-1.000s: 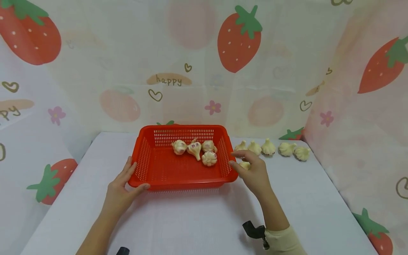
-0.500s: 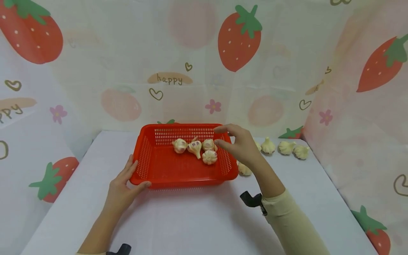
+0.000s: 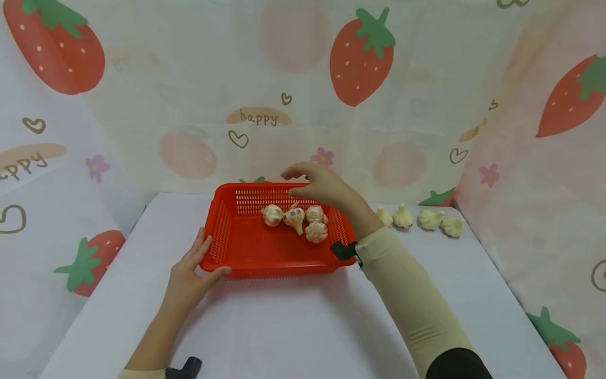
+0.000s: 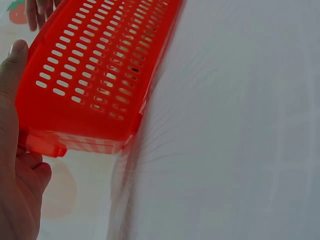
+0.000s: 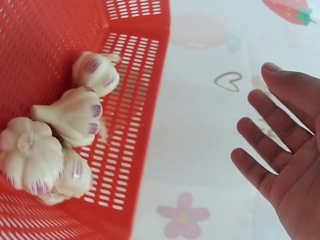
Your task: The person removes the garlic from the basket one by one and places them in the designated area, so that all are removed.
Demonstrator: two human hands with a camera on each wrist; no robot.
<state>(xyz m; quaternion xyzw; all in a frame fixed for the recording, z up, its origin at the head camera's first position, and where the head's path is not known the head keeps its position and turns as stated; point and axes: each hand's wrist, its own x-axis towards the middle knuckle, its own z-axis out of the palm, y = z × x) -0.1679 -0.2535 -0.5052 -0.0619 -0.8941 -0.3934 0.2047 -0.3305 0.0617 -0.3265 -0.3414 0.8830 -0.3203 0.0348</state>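
A red perforated plastic basket (image 3: 279, 272) stands on the white table, with several garlic bulbs (image 3: 294, 219) gathered inside toward its far right part. My left hand (image 3: 185, 284) grips the basket's near left corner; in the left wrist view the thumb (image 4: 18, 52) lies along the rim and curled fingers (image 4: 35, 172) are below it. Above the basket's far rim is my right hand (image 3: 322, 185), fingers spread and holding nothing. The right wrist view shows this open palm (image 5: 300, 190) apart from the basket, and purple-marked bulbs (image 5: 75, 112) inside.
More garlic bulbs (image 3: 402, 217) lie in a row on the table's far right, some hidden behind the right arm. A strawberry-printed cloth (image 3: 402, 121) hangs behind and at both sides. Both wrists wear black cameras (image 3: 343, 251).
My right hand has moved from the basket's right side up and left to over its far rim, uncovering and then covering bulbs. The left hand keeps its grip on the corner.
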